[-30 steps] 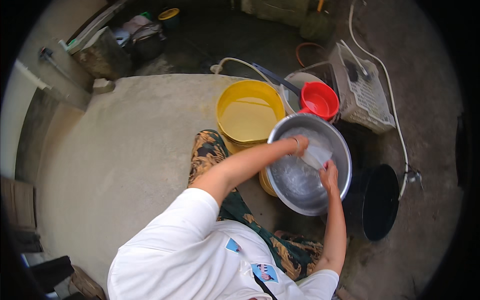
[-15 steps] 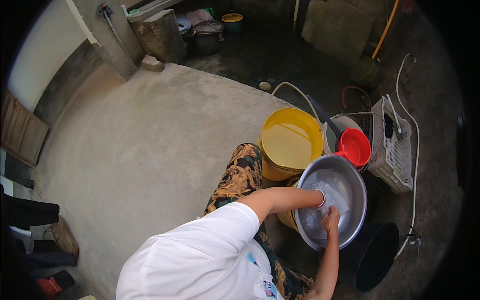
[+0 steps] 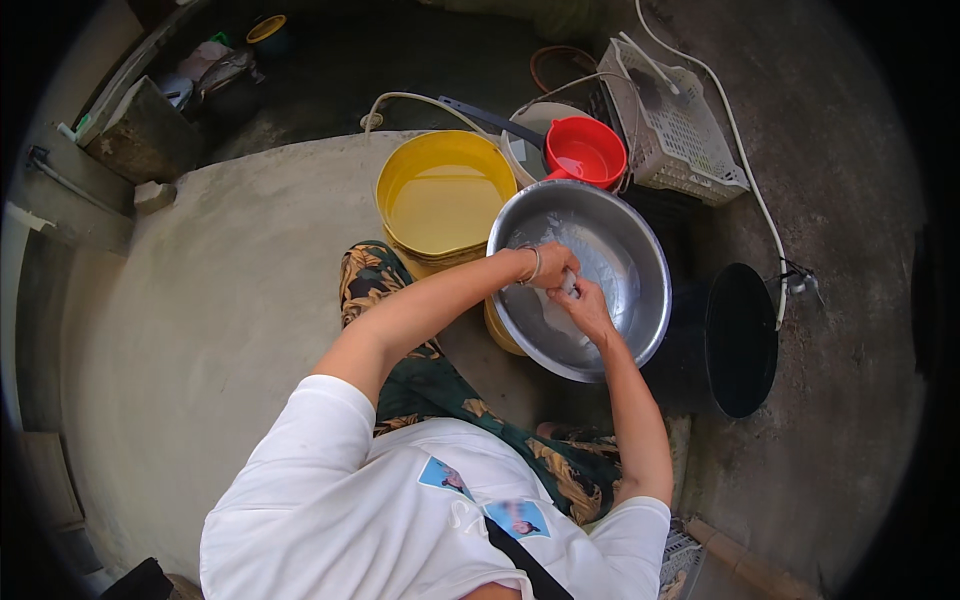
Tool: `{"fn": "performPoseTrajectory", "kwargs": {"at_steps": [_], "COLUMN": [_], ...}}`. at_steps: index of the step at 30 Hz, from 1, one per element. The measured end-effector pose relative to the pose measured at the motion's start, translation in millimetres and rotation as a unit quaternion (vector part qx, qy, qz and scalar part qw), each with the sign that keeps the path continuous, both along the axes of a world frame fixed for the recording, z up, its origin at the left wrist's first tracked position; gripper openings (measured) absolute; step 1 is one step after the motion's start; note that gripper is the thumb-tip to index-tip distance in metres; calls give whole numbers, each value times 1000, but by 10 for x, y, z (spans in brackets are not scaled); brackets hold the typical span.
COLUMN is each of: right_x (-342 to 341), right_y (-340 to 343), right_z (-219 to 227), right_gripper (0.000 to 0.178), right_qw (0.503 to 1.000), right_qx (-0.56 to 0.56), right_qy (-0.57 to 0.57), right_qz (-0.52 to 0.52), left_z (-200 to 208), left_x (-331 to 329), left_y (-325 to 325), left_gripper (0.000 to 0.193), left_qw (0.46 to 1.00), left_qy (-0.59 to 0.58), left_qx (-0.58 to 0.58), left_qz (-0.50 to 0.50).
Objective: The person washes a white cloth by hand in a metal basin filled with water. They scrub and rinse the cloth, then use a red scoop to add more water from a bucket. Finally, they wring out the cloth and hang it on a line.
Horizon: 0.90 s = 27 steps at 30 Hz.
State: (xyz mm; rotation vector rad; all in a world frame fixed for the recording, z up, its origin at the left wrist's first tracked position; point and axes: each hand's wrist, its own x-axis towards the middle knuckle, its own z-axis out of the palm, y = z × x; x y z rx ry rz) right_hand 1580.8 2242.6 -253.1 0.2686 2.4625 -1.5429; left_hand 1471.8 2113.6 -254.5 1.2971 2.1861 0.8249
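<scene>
A wide steel basin [image 3: 648, 340] is in front of me with shallow water [image 3: 605, 265] at its bottom. Over it, my left hand [image 3: 550, 265], a bracelet at its wrist, is closed on a small bunched white cloth [image 3: 570, 283]. My right hand [image 3: 588, 308] pinches the same cloth from the near right side, close against the left. Most of the cloth is hidden by my fingers; whether it is fabric or thin plastic is hard to tell.
Beyond the basin stand a yellow bucket [image 3: 400, 165] of cloudy water and a red dipper [image 3: 590, 150] resting on a pale bucket [image 3: 520, 150]. A white plastic crate [image 3: 690, 150], a white hose [image 3: 740, 135] and a black bucket [image 3: 743, 340] are at the right.
The cloth was spread flat in the basin; now it is bunched up between my two hands, which have come together. The view has shifted, so the basin appears further left and higher.
</scene>
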Motion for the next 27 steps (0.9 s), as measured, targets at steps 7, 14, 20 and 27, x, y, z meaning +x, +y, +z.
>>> {"fn": "performPoseTrajectory", "kwargs": {"at_steps": [7,14,20,27], "right_x": [-106,-253,-374,-282], "right_y": [646,-198,38,202], "right_z": [-170,-203,-225,-294], "right_gripper": [30,33,32,29], "right_qw": [976,949,969,896], "right_qx": [183,294,208,344], "right_qy": [-22,-5,41,-5], "right_qz": [-115,-116,-125,-281], "left_z": [116,49,164,120], "left_x": [-143,-82,39,-4], "left_y": [-212,-100,-78,-109], "left_gripper": [27,15,14,13], "left_qw": [974,948,931,921], "left_qy": [-106,-73,-111,-101], "left_qx": [135,179,218,194], "left_qz": [148,253,271,321]}}
